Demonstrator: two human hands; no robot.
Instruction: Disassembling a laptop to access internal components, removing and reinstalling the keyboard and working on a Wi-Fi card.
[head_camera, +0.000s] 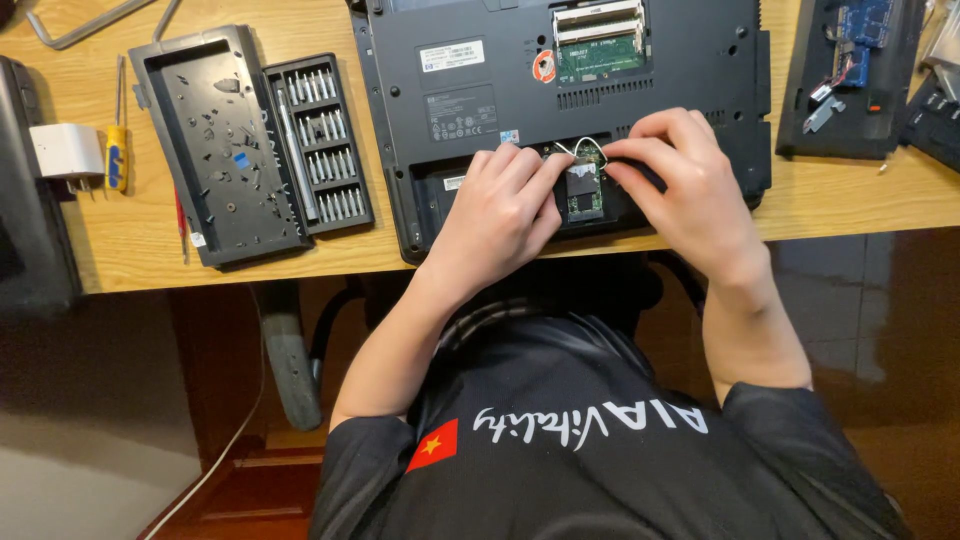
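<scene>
Wooden desk over a dark floor

The light wood desk (140, 250) has a sharp front edge; glossy dark floor (880, 300) reflects light beneath.

The upturned dark laptop (560, 110) bears white rectangular labels (452, 55), a grey label, and a round orange-white sticker (544, 66).

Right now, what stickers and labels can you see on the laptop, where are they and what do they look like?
White label: laptop underside, upper left; small white rectangle with dark print.
Dark label: below the white one; black rectangle, pale print.
Round sticker: left of the memory slot; orange-red and white ring.
Tiny sticker: just above the left hand; small, red and blue.
No screens in view.
</scene>
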